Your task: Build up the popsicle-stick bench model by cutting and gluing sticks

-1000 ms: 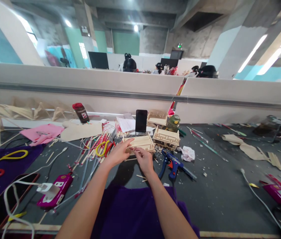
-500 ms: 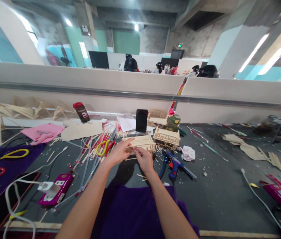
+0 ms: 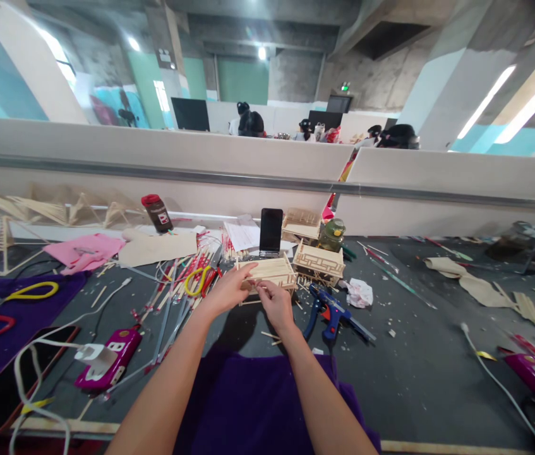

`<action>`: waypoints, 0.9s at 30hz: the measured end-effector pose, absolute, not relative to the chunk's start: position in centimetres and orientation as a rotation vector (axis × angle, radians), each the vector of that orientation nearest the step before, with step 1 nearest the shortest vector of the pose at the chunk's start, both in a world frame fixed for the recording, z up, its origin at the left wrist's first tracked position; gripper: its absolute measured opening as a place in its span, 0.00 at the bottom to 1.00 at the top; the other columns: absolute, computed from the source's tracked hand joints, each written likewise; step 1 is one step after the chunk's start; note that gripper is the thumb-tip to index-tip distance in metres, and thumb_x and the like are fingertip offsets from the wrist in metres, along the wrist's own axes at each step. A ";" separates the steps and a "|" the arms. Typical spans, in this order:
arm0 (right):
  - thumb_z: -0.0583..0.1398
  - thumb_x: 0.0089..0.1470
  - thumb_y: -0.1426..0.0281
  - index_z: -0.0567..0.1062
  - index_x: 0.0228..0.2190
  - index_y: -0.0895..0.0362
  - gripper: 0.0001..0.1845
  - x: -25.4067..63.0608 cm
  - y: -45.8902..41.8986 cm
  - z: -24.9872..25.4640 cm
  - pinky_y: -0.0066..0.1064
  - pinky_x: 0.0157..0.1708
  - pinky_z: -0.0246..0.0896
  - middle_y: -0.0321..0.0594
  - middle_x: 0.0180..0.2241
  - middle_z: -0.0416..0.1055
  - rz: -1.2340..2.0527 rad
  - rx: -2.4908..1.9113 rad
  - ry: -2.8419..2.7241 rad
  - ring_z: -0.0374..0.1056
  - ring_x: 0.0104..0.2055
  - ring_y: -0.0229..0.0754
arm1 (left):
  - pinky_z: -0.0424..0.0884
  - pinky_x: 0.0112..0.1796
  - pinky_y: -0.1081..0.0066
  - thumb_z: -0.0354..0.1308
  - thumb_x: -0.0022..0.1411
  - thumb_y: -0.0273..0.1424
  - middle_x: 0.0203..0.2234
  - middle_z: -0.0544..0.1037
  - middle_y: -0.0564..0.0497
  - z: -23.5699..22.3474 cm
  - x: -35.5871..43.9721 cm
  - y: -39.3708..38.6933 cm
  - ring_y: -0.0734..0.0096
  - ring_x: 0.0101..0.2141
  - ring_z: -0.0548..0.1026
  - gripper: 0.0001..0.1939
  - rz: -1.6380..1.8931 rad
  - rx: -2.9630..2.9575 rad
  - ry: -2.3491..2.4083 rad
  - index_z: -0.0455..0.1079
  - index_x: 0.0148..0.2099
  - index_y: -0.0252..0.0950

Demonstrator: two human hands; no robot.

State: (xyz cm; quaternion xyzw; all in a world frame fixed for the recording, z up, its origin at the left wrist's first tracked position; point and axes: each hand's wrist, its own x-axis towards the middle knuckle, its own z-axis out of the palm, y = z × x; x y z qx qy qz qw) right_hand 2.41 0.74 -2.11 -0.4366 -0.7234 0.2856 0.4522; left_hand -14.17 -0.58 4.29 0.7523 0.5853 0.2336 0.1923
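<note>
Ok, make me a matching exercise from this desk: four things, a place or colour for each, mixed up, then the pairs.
1. glue gun
2. upright phone
3. bottle
4. right hand

A. red-capped
B. at the near side of the stick model
C. mostly blue
D. behind the stick model

Pairs: 1-C, 2-D, 3-A, 4-B.

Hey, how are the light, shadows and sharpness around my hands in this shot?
Head view: a ceiling lamp glares; head view: a shadow darkens the tabletop below the left hand and right hand; head view: fine detail between them is too soft to make out.
</note>
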 end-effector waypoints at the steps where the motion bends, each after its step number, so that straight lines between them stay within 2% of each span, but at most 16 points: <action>1: 0.54 0.59 0.64 0.79 0.34 0.54 0.15 2.4 0.7 -2.1 0.24 0.25 0.53 0.32 0.19 0.69 0.698 -1.080 -1.791 0.61 0.21 0.36 | 0.61 0.58 0.61 0.53 0.49 0.18 0.56 0.72 0.43 4.3 -14.2 -0.6 0.57 0.58 0.67 0.40 0.656 2.112 1.644 0.58 0.66 0.35; 8: 0.54 0.60 0.66 0.79 0.35 0.53 0.14 2.4 0.7 -2.0 0.24 0.28 0.57 0.34 0.24 0.75 0.658 -1.084 -1.826 0.67 0.24 0.37 | 0.60 0.58 0.60 0.52 0.48 0.17 0.56 0.73 0.43 4.1 -14.3 -0.4 0.58 0.57 0.68 0.40 0.670 2.131 1.629 0.58 0.65 0.35; 13: 0.54 0.60 0.67 0.79 0.37 0.52 0.13 2.5 0.7 -2.0 0.24 0.32 0.60 0.36 0.30 0.78 0.635 -1.081 -1.856 0.72 0.29 0.39 | 0.64 0.55 0.62 0.53 0.48 0.18 0.55 0.73 0.44 3.7 -14.4 -0.3 0.58 0.56 0.69 0.40 0.694 2.107 1.631 0.58 0.65 0.37; 27: 0.55 0.60 0.69 0.79 0.38 0.53 0.12 2.8 0.8 -1.5 0.24 0.35 0.62 0.38 0.32 0.79 0.560 -1.072 -1.938 0.75 0.34 0.41 | 0.61 0.58 0.61 0.53 0.49 0.18 0.54 0.74 0.45 3.9 -14.3 -0.3 0.59 0.58 0.67 0.40 0.671 2.122 1.636 0.58 0.65 0.38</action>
